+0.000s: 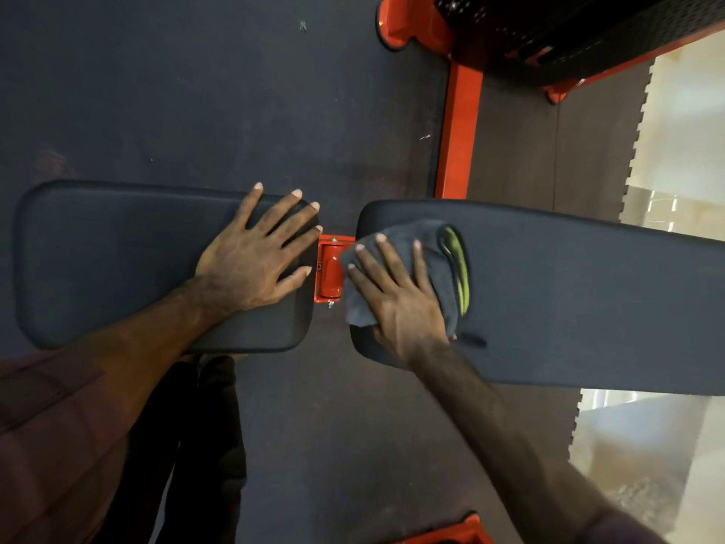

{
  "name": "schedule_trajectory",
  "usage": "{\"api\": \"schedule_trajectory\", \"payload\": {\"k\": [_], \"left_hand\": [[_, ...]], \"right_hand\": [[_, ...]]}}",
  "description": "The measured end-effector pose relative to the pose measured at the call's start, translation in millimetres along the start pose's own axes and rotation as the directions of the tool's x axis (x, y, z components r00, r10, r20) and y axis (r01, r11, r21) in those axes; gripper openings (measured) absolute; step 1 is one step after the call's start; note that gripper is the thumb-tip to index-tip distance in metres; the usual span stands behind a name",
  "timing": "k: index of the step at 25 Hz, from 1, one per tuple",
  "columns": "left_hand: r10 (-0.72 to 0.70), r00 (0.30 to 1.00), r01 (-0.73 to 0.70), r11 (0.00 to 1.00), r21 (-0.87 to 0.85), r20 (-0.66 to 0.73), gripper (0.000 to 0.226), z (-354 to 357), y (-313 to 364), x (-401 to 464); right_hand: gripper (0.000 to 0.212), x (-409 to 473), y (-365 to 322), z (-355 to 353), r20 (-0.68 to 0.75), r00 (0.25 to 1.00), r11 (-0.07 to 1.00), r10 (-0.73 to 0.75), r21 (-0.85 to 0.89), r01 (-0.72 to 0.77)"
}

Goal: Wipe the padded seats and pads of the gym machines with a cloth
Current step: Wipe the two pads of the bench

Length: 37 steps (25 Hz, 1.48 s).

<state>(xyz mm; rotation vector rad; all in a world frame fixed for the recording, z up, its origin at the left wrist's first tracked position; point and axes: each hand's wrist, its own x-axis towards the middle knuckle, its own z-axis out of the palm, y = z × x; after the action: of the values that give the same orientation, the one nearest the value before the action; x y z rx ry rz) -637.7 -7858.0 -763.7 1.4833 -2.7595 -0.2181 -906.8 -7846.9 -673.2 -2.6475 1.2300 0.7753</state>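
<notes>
A black padded seat [117,265] lies at the left of the head view, and a longer black back pad [580,304] stretches to the right. An orange hinge bracket [329,270] joins them. My left hand [255,257] rests flat on the seat's right end with its fingers spread. My right hand [396,300] presses a grey cloth [439,245] with a yellow-green edge onto the left end of the back pad. Its fingers are straight and point up and left.
An orange frame bar [459,131] runs from the bench to a machine base [416,21] at the top. Dark rubber flooring [196,92] surrounds the bench. The mat's toothed edge [635,143] borders a pale floor at the right. My dark trouser legs [208,445] stand below the seat.
</notes>
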Motion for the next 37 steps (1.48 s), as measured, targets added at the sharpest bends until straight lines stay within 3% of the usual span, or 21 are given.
{"api": "schedule_trajectory", "payload": {"k": [2,5,7,9,13,16,19,21,23,26,29,34,37], "left_hand": [[0.001,1.0,-0.001,1.0,0.0,-0.008,0.069,1.7,-1.2,-0.7],[0.004,1.0,-0.004,1.0,0.003,-0.015,0.069,2.9,-1.7,-1.2],[0.0,1.0,0.0,1.0,-0.001,-0.015,0.069,2.1,-1.8,0.9],[0.003,1.0,-0.003,1.0,0.0,-0.009,0.069,1.6,-0.5,1.2],[-0.004,1.0,0.004,1.0,-0.017,-0.023,0.068,0.7,-0.8,-1.7],[-0.01,1.0,0.01,1.0,-0.001,-0.019,0.067,1.0,0.2,-0.3],[-0.008,1.0,0.008,1.0,-0.001,-0.008,0.068,0.7,0.9,-1.5],[-0.007,1.0,0.007,1.0,0.009,-0.008,0.069,0.9,-1.9,-2.3],[-0.005,1.0,0.005,1.0,0.0,-0.017,0.069,-0.3,-1.3,-1.9],[-0.023,0.999,0.022,0.999,-0.025,-0.022,0.067,-2.3,0.9,-1.7],[-0.016,1.0,0.015,0.999,-0.035,-0.02,0.067,-3.1,1.7,-1.5],[-0.013,1.0,0.013,0.999,-0.043,0.004,0.067,-3.0,0.8,0.3],[-0.018,0.999,0.021,0.998,-0.057,0.049,0.068,-4.2,-0.8,-1.3]], "right_hand": [[0.084,41.1,22.3,-10.9,0.006,0.997,0.995,-0.078,-0.055,0.078],[0.078,75.2,53.5,-28.0,-0.031,0.977,0.977,0.211,-0.016,-0.212],[0.069,78.0,65.1,-33.4,-0.054,0.958,0.959,0.282,0.053,-0.279],[0.069,80.8,62.8,-38.5,0.012,0.983,0.982,0.184,0.043,-0.184],[0.067,77.3,28.1,-28.7,0.117,0.979,0.977,-0.167,-0.111,0.18],[0.059,43.3,4.7,-6.8,0.118,0.932,0.935,-0.343,-0.052,0.351],[0.038,-6.9,-29.3,15.8,0.297,0.843,0.878,-0.449,-0.027,0.477],[0.039,-25.8,-42.8,26.5,0.415,0.761,0.833,-0.498,-0.014,0.553],[0.042,-22.1,-35.7,25.5,0.402,0.753,0.82,-0.521,-0.009,0.572],[0.048,15.2,-2.9,1.9,0.262,0.87,0.898,-0.418,-0.027,0.44],[0.063,65.1,26.6,-29.4,0.234,0.949,0.97,-0.213,-0.062,0.234],[0.055,122.9,49.2,-56.2,0.262,0.962,0.995,0.082,0.041,-0.096],[0.066,99.6,71.0,-61.8,0.245,0.955,0.971,0.166,0.127,-0.202]]}}
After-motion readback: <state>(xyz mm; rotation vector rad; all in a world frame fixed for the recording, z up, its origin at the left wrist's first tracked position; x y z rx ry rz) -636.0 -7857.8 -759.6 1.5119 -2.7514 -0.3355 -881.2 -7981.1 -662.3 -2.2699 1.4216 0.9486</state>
